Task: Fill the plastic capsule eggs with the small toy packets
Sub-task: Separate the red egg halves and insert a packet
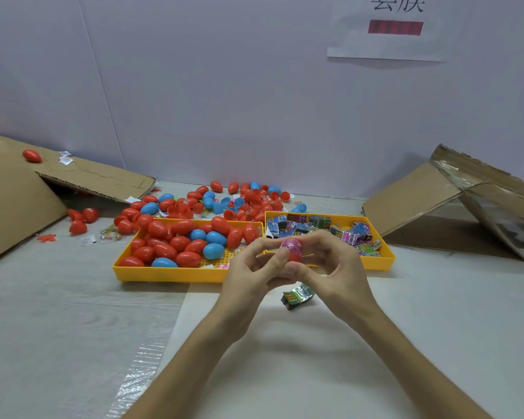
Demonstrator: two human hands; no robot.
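Head view. The left hand (251,267) and the right hand (336,267) are brought together at the middle of the table (58,313). Both pinch one red egg half (295,256), with the fingers of each hand curled round its shell, just in front of the near rims of two trays. A pink packet (291,245) sits in the mouth of the shell and stands proud of its rim, so the step in hand appears to be stuffing the packet into the half. At ten o'clock from the hands, a yellow tray (164,275) holds closed red and blue eggs (179,243). At one o'clock, a second yellow tray (387,259) holds the stock of packets (315,228). At twelve o'clock, beyond both trays, a loose heap of eggs and open halves (224,201) is spread on the table. At six o'clock, just below the hands, a green packet (297,296) lies on a white sheet (315,358). Cardboard leans at nine o'clock (12,201) and at three o'clock (421,201). Whether either palm hides a second half cannot be told. The next move likely calls for pressing the packet fully below the rim, then setting a matching half squarely on it. A corner caught in the seam would probably stop the egg from closing.
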